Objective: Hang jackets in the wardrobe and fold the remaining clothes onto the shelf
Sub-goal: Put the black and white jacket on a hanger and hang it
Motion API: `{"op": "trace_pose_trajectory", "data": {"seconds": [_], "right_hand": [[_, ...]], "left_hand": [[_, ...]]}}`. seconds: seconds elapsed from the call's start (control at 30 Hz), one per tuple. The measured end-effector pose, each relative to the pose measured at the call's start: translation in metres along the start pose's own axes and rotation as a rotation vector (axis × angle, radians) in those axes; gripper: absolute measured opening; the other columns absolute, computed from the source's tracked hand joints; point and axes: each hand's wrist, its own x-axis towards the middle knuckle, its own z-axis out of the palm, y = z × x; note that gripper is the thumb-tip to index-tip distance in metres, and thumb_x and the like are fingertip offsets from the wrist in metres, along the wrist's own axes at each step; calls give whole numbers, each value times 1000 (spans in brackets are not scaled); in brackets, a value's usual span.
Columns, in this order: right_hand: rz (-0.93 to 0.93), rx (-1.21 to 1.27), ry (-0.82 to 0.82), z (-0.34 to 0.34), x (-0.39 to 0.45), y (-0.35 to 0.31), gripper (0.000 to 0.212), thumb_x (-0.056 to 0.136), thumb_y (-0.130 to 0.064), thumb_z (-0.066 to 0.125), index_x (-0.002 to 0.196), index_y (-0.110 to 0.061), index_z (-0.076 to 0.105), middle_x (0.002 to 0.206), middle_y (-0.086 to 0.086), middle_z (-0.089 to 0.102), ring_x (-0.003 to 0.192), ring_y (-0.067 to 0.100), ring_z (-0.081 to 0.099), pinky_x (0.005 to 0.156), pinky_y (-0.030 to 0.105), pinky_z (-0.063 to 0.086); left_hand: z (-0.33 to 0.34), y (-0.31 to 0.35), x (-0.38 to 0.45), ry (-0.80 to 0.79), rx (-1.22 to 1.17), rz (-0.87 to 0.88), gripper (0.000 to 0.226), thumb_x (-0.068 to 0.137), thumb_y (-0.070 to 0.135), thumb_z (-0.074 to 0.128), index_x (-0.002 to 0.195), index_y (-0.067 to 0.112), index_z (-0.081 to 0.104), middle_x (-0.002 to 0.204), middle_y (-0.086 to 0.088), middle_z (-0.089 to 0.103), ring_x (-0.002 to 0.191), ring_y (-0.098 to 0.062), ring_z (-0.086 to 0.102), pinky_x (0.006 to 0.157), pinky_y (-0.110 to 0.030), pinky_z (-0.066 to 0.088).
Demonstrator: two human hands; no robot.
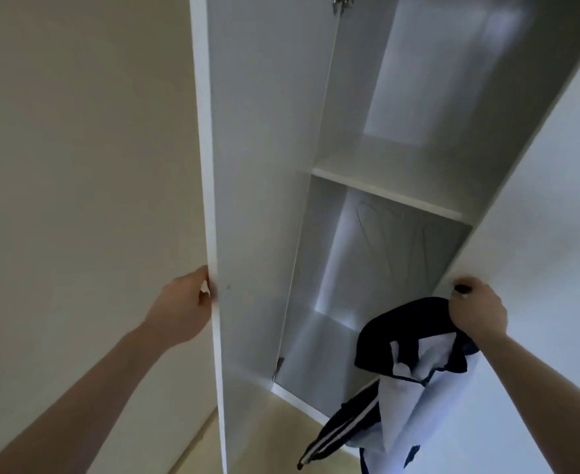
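Nearest us, two bare forearms reach up and out from the bottom corners. Low down between them there's a strip of pale, yellowish floor [281, 436] running up to the wardrobe's white base edge, and a plain cream wall [76, 148] fills the whole left side.

The left hand [182, 309] is curled round the free edge of the left door [264, 200], fingers wrapped behind the panel, thumb at the front. That door stands wide open, its inner face turned toward us.

Over on the right, the right hand [480, 313] is clamped shut on two things at once: the dark collar of a jacket [405, 364] and a small dark knob [461, 289] at the edge of the right door [555, 234]. The jacket dangles from that fist, in front of the wardrobe's lower right corner. Its long axis runs top to bottom, tilted a little: collar up at the hand, body falling down and to the left. It's navy and white, with a striped sleeve trailing lowest, toward the floor.

Further in, the wardrobe [316, 268] is all white. A hinge [278, 366] shows low on the left side wall, another right at the top. The lower compartment opens up behind the jacket, with a patch of light on its floor. In its upper part, under the shelf, I can just make out thin wire hangers [374, 230], faint against the back panel.

Above that, a single white shelf [384, 181] spans the cabinet from side to side. Beyond it the upper compartment rises out of view, a bright reflection on its back wall.
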Motion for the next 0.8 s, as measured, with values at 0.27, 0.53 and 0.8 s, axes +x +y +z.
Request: {"op": "trace_pose_trajectory", "data": {"seconds": [0.27, 0.53, 0.8], "right_hand": [[27, 344, 133, -23, -113, 27, 17, 87, -25, 67, 101, -33, 61, 103, -6, 69, 91, 23, 64, 82, 38, 51], [87, 424, 216, -76, -204, 93, 19, 79, -29, 68, 93, -36, 59, 84, -19, 67, 66, 0, 62, 56, 21, 40], [250, 411, 293, -149, -262, 185, 19, 80, -16, 54, 91, -32, 56, 45, -9, 45, 41, 10, 37, 50, 27, 38]], "left_hand": [[18, 2, -69, -314, 371, -131, 53, 97, 56, 53, 145, 35, 45, 138, 10, 60, 131, -15, 54, 109, -28, 39], [79, 121, -128, -502, 202, 272, 42, 91, 59, 61, 130, 47, 53, 121, 27, 61, 100, -3, 62, 99, -27, 46], [151, 224, -180, -678, -1, 536, 28, 89, 51, 68, 115, 47, 59, 113, 29, 63, 86, 1, 66, 88, -27, 53]]}}
